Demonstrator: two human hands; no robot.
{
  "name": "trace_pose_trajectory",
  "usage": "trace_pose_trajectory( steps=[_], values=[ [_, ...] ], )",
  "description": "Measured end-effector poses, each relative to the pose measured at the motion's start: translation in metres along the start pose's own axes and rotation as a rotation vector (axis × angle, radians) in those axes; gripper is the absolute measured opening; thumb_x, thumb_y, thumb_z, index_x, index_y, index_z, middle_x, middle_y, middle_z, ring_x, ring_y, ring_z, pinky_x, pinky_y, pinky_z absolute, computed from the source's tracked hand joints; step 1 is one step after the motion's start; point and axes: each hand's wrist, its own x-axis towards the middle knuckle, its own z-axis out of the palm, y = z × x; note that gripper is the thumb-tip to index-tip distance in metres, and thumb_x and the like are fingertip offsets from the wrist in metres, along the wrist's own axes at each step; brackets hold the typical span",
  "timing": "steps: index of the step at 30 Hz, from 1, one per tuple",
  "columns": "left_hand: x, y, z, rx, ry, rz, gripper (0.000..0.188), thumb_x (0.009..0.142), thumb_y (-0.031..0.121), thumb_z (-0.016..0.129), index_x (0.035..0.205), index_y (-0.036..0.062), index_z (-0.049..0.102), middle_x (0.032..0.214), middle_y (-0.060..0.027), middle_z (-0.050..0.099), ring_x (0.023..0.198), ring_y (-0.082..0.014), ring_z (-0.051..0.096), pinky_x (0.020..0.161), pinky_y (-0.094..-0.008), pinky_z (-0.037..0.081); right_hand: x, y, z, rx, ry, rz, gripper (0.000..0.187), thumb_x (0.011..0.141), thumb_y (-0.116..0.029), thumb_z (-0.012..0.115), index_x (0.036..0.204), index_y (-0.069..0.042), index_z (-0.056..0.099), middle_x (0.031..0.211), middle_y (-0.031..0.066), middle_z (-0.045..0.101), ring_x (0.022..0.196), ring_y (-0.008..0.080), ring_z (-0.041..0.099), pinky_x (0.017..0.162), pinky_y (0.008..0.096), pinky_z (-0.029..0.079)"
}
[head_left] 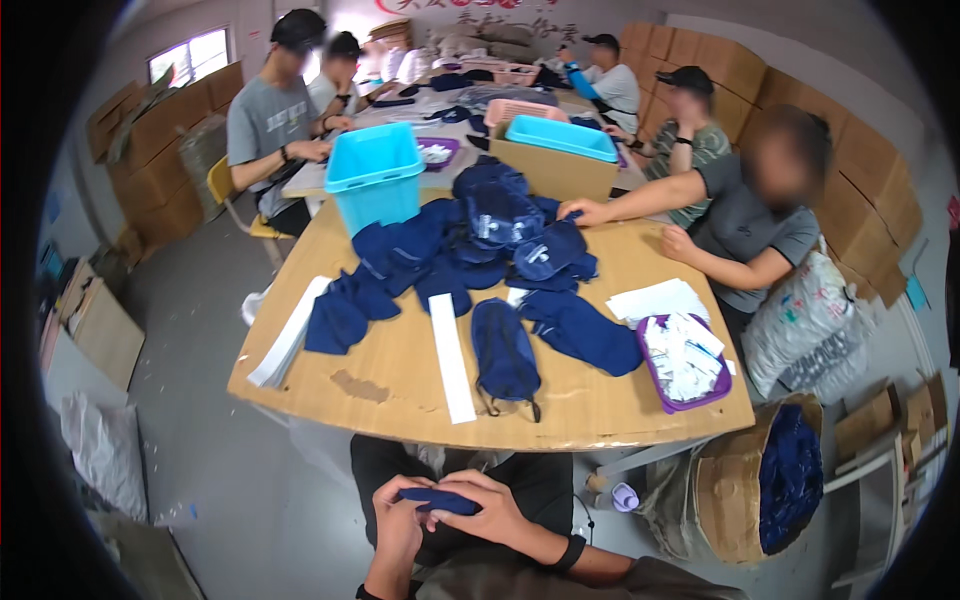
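Over my lap, my left hand [398, 522] and my right hand [490, 510] are both closed round a small folded navy cloth piece [438, 498]. The fingers of both hands meet at it, and its lower part is hidden by them. On the table just ahead lies a navy drawstring pouch [505, 350] with its cords toward me. Left of the pouch is a long white paper strip [452, 360]. A loose navy cloth piece [590, 335] rests to its right, and behind sits a heap of navy cloth pieces [430, 240] with further pouches.
A purple basket [684, 404] of white slips stands at the table's right corner, with white strips [290, 335] stacked at left. A turquoise bin [375, 180] and a cardboard box [555, 170] stand behind the heap. A co-worker's hand [585, 212] touches the heap. An open carton [735, 490] stands lower right.
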Motion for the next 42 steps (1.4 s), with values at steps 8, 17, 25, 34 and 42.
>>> trace_pose_trajectory(
  steps=[8,17,25,34,42],
  values=[
    [0.013,-0.019,-0.011,-0.013,-0.06,-0.047,0.009,0.081,-0.006,0.053,0.077,-0.0037,0.061,0.081,-0.0186,0.067,0.048,-0.0171,0.058,0.035,-0.0234,0.04,-0.014,0.0,0.002,-0.06,0.087,-0.001,0.03,0.08,-0.016,0.08,0.108,-0.006,0.072,0.085,0.0092,0.066,0.074,0.0212,0.066,0.067,0.0304,0.053],
    [0.0,-0.014,-0.028,0.15,-0.086,0.104,0.009,0.076,-0.009,0.061,0.081,-0.0055,0.067,0.083,-0.0185,0.069,0.05,-0.0117,0.055,0.04,-0.0209,0.039,-0.007,0.009,0.01,0.429,-0.107,0.388,0.022,0.084,-0.012,0.078,0.103,-0.001,0.075,0.086,0.0093,0.07,0.068,0.0124,0.065,0.056,0.022,0.049],
    [-0.006,-0.011,-0.035,0.285,-0.32,0.181,0.016,0.079,-0.009,0.07,0.094,-0.0075,0.068,0.096,-0.0163,0.067,0.073,-0.016,0.066,0.058,-0.025,0.057,-0.022,0.03,0.009,0.671,-0.121,0.508,0.027,0.086,-0.007,0.075,0.109,0.004,0.071,0.099,0.0119,0.072,0.077,0.0122,0.068,0.054,0.0232,0.057],
    [-0.004,-0.024,-0.029,0.305,-0.289,0.063,0.016,0.079,-0.015,0.066,0.094,-0.0091,0.067,0.097,-0.0165,0.063,0.074,-0.0218,0.068,0.056,-0.0295,0.062,-0.031,0.03,0.005,0.555,-0.044,0.503,0.026,0.088,-0.008,0.073,0.113,-0.001,0.071,0.099,0.0092,0.073,0.078,0.0097,0.068,0.056,0.0222,0.055],
    [-0.018,-0.02,-0.027,0.152,-0.179,0.126,0.017,0.077,-0.018,0.062,0.091,-0.0102,0.068,0.097,-0.0186,0.062,0.072,-0.0255,0.068,0.051,-0.033,0.063,-0.024,0.006,-0.007,0.152,-0.163,0.089,0.04,0.079,-0.02,0.082,0.113,-0.001,0.071,0.103,0.0133,0.073,0.09,0.0229,0.072,0.084,0.0315,0.055]
  ],
)
